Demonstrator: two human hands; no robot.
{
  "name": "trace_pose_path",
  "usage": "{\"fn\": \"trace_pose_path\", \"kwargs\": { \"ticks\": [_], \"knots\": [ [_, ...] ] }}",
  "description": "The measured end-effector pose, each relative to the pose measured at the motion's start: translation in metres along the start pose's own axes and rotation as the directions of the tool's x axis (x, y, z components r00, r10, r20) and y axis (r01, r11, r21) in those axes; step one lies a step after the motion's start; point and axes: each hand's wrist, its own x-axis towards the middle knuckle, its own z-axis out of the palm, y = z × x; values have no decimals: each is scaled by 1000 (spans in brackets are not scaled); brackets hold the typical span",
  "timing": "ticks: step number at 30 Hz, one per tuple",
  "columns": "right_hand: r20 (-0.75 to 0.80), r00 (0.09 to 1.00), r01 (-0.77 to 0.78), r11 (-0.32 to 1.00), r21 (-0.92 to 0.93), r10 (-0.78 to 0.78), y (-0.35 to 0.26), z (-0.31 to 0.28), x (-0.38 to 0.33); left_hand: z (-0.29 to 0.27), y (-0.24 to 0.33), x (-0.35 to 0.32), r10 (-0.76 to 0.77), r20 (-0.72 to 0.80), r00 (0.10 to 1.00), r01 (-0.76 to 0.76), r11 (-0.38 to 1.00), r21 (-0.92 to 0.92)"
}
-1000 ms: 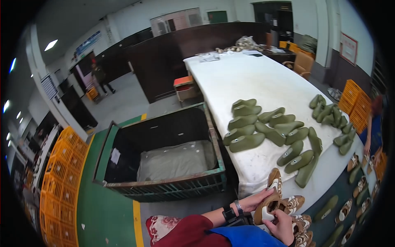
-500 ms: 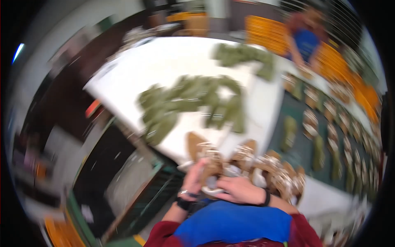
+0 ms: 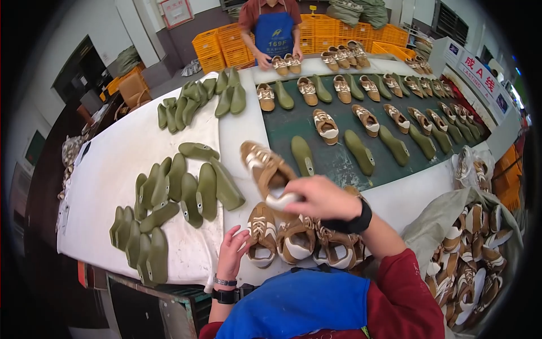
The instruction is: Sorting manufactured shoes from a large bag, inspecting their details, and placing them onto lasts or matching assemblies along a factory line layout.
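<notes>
A brown sneaker upper with white laces (image 3: 265, 164) is in my right hand (image 3: 324, 200), gripped at its white heel. It is tilted above the table, its toe toward the upper left. My left hand (image 3: 232, 251) is empty, fingers apart and slightly bent, beside a similar shoe (image 3: 261, 234) at the table's near edge. Several more such shoes (image 3: 296, 240) stand in a row to the right of it, partly under my right arm. Green shoe lasts (image 3: 206, 192) lie in a group left of the held shoe.
A dark green conveyor belt (image 3: 305, 121) carries brown shoes and green lasts in rows. More lasts (image 3: 192, 101) lie farther back on the white table (image 3: 107, 181). Across stands a co-worker (image 3: 274, 31) before orange crates (image 3: 217, 48). At the right, a large sack (image 3: 420, 240) holds many shoes.
The view has turned to the right. Before, both hands were low at the shoes by the table edge; now the right hand has raised one shoe and the left is empty.
</notes>
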Motion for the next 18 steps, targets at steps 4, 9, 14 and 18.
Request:
{"fn": "trace_pose_path", "kwargs": {
  "ticks": [4,9,14,18],
  "knots": [
    [-11,967,-255,964,-68,255,49,-28,35,-31,-35,23,132,66,989,-148,895,421],
    [13,922,-382,916,-123,386,151,-7,81,-36,-45,36,130,89,988,-152,648,746],
    [44,825,-548,816,-182,564,207,43,123,-41,-49,47,202,144,969,-232,527,818],
    [-77,788,-602,737,-309,611,241,81,143,-43,-46,57,192,135,972,-221,554,803]
  ]
}}
